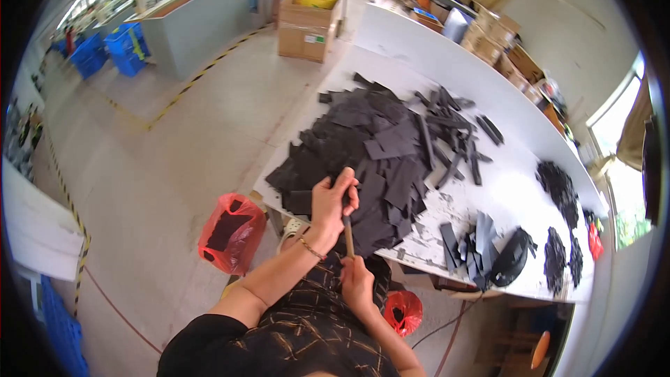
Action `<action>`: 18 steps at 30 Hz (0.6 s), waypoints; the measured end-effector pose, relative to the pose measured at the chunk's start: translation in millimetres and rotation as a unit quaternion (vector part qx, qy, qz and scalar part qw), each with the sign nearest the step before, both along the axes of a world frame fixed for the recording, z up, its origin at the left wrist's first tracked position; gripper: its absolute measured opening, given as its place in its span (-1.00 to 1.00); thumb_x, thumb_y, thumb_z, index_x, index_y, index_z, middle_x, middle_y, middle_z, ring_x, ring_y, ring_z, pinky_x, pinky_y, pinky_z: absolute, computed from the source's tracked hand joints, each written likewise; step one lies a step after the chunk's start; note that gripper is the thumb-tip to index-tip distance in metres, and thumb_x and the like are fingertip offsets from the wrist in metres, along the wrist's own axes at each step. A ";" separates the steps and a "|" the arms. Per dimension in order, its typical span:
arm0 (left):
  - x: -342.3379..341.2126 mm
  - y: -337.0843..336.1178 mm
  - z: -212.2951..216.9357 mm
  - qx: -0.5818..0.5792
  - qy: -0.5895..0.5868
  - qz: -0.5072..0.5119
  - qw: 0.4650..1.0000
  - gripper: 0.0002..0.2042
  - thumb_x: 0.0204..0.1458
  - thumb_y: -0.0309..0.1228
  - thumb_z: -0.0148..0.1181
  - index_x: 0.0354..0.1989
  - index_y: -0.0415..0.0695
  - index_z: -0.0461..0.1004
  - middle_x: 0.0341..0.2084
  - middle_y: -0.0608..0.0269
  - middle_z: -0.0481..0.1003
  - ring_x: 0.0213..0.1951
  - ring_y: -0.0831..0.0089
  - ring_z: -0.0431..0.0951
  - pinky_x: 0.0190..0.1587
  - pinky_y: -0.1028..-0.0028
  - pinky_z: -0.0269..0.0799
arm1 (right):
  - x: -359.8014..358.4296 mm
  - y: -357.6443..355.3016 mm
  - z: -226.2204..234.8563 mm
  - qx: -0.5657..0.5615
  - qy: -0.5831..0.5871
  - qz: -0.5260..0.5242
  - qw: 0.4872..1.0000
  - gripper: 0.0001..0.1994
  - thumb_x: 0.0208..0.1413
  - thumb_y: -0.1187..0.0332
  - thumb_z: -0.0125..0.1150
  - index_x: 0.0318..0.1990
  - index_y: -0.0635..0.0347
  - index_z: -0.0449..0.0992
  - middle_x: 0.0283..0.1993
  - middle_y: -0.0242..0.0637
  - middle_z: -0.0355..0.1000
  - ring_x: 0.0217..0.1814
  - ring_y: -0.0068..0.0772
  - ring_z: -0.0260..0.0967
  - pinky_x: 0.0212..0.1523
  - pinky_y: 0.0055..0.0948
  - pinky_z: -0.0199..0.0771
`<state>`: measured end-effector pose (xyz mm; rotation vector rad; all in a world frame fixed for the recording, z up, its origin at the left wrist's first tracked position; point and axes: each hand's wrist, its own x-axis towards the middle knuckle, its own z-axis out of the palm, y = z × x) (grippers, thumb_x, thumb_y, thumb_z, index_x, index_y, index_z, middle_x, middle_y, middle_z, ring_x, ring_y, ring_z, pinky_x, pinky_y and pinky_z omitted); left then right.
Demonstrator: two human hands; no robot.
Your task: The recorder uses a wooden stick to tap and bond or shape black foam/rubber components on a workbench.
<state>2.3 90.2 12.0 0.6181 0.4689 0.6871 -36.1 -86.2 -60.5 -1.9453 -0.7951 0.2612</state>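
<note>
My left hand (333, 204) is closed in front of the near edge of a big heap of black flat pieces (380, 122) on the white table. Its fingers grip the upper, dark end of a thin stick-like piece (350, 237), tan along its lower part. Closer to my body, my right hand (357, 283) has its fingers closed around the lower end of the same piece. What the piece is exactly cannot be made out, as both ends are covered by fingers.
Narrow black strips (457, 132) lie right of the heap. A black pouch (514, 257) and dark bundles (558, 185) sit farther right on the white table (513, 188). A red plastic bag (234, 234) stands left on the floor, another red bag (403, 312) below the table edge.
</note>
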 end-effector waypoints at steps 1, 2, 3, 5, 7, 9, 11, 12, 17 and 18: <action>-1.1 1.4 -2.6 -0.015 0.022 -0.002 1.000 -0.69 0.12 -0.22 0.29 -0.47 -0.21 0.43 -0.74 0.33 0.37 -0.78 0.59 0.31 -0.77 0.62 0.01 | -2.1 -8.1 -1.0 -0.011 0.000 0.007 1.000 -0.85 0.34 0.41 -0.08 -0.27 0.25 0.39 -0.66 -0.26 0.28 -0.66 -0.42 0.29 -0.60 -0.41 0.27; -2.6 5.1 -5.4 -0.044 0.043 -0.025 0.998 -0.67 0.12 -0.20 0.29 -0.49 -0.20 0.43 -0.74 0.34 0.36 -0.79 0.61 0.27 -0.77 0.64 -0.01 | -4.6 -16.3 -1.3 -0.021 0.002 0.013 1.000 -0.85 0.33 0.41 -0.07 -0.27 0.24 0.39 -0.67 -0.26 0.28 -0.66 -0.41 0.30 -0.60 -0.40 0.27; -4.4 7.4 -8.3 -0.040 0.012 -0.009 0.999 -0.66 0.12 -0.18 0.28 -0.49 -0.20 0.43 -0.75 0.35 0.35 -0.79 0.62 0.25 -0.77 0.64 -0.02 | -5.9 -25.5 -0.3 -0.066 0.003 0.019 0.998 -0.90 0.28 0.43 -0.04 -0.23 0.23 0.40 -0.63 -0.19 0.31 -0.62 -0.25 0.36 -0.56 -0.28 0.34; -7.9 9.9 -14.3 -0.036 -0.014 -0.009 0.999 -0.64 0.12 -0.15 0.27 -0.50 -0.20 0.43 -0.77 0.38 0.32 -0.81 0.64 0.21 -0.78 0.63 -0.04 | -11.1 -46.3 4.4 -0.112 -0.019 0.050 0.992 -0.92 0.23 0.44 0.00 -0.22 0.21 0.41 -0.58 -0.12 0.35 -0.57 -0.09 0.42 -0.51 -0.17 0.41; -9.8 7.5 -18.2 -0.031 -0.049 0.000 0.998 -0.64 0.14 -0.13 0.25 -0.50 -0.18 0.42 -0.81 0.43 0.26 -0.84 0.66 0.15 -0.80 0.61 -0.07 | -16.1 -66.6 13.1 -0.111 -0.041 0.077 0.990 -0.88 0.27 0.41 -0.03 -0.26 0.21 0.42 -0.61 -0.18 0.35 -0.60 -0.21 0.40 -0.54 -0.26 0.37; -8.8 1.6 -17.5 -0.059 -0.032 -0.064 0.996 -0.63 0.15 -0.11 0.24 -0.50 -0.17 0.42 -0.83 0.44 0.24 -0.85 0.67 0.13 -0.81 0.60 -0.10 | -20.3 -82.5 23.9 -0.119 -0.029 0.081 0.989 -0.81 0.33 0.38 -0.06 -0.32 0.22 0.42 -0.70 -0.32 0.32 -0.69 -0.45 0.34 -0.62 -0.44 0.30; -4.2 -4.8 -12.4 -0.074 -0.040 -0.104 0.991 -0.63 0.15 -0.10 0.24 -0.49 -0.17 0.42 -0.83 0.43 0.24 -0.86 0.68 0.13 -0.81 0.59 -0.10 | -22.6 -93.8 35.3 -0.113 0.010 0.050 0.992 -0.79 0.33 0.37 -0.07 -0.33 0.22 0.43 -0.71 -0.34 0.31 -0.70 -0.49 0.33 -0.63 -0.46 0.28; -1.1 -7.7 -8.7 -0.082 -0.013 -0.116 0.990 -0.62 0.15 -0.09 0.23 -0.50 -0.16 0.42 -0.84 0.44 0.24 -0.87 0.68 0.10 -0.82 0.58 -0.11 | -22.4 -95.2 39.6 -0.135 0.043 0.021 0.990 -0.78 0.34 0.37 -0.07 -0.34 0.22 0.43 -0.71 -0.35 0.31 -0.71 -0.50 0.33 -0.63 -0.48 0.28; 5.3 -8.9 8.9 0.039 -0.164 0.019 0.985 -0.61 0.17 -0.03 0.17 -0.27 -0.17 0.41 -0.70 0.32 0.36 -0.68 0.57 0.41 -0.66 0.59 0.27 | -11.2 -78.3 48.9 -0.084 0.059 -0.009 0.995 -0.73 0.36 0.34 -0.10 -0.37 0.25 0.42 -0.73 -0.38 0.25 -0.73 -0.60 0.18 -0.67 -0.52 0.14; 2.5 -10.0 10.7 -0.004 -0.111 0.000 0.994 -0.61 0.17 -0.02 0.17 -0.22 -0.16 0.39 -0.65 0.30 0.38 -0.63 0.54 0.44 -0.60 0.57 0.35 | -7.2 -70.9 47.7 -0.072 0.056 -0.010 0.996 -0.73 0.36 0.34 -0.10 -0.37 0.26 0.42 -0.73 -0.38 0.24 -0.73 -0.61 0.17 -0.67 -0.52 0.12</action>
